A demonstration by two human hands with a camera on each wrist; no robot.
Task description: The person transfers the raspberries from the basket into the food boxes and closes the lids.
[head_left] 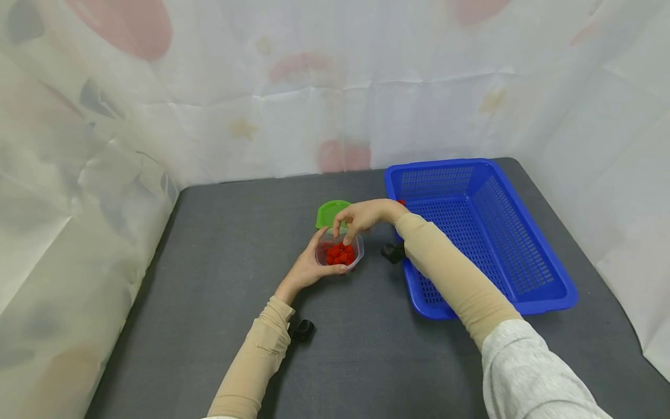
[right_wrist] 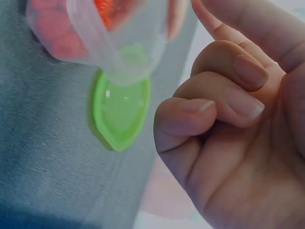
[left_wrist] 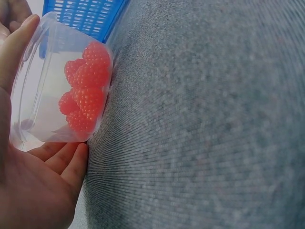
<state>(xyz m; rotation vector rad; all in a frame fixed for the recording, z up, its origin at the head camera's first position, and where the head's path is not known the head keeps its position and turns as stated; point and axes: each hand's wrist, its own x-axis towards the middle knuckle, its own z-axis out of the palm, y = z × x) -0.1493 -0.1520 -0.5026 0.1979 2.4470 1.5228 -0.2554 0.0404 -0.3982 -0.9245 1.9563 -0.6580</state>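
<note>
A clear plastic container stands on the dark table with several red raspberries in its bottom. My left hand holds it from the left side; the left wrist view has the thumb along the rim and the other fingers under the near side. Over the container's far right edge hangs my right hand, thumb and index finger pointing down and apart, nothing visible between them. In the right wrist view its other fingers are curled toward the palm. A green lid lies just behind the container, partly covered by the right hand.
A large blue basket stands on the right, its left side partly hidden by the right forearm. Something small and red shows at its left inner edge. Black wrist cameras hang below both wrists. A patterned white curtain surrounds the grey-black table.
</note>
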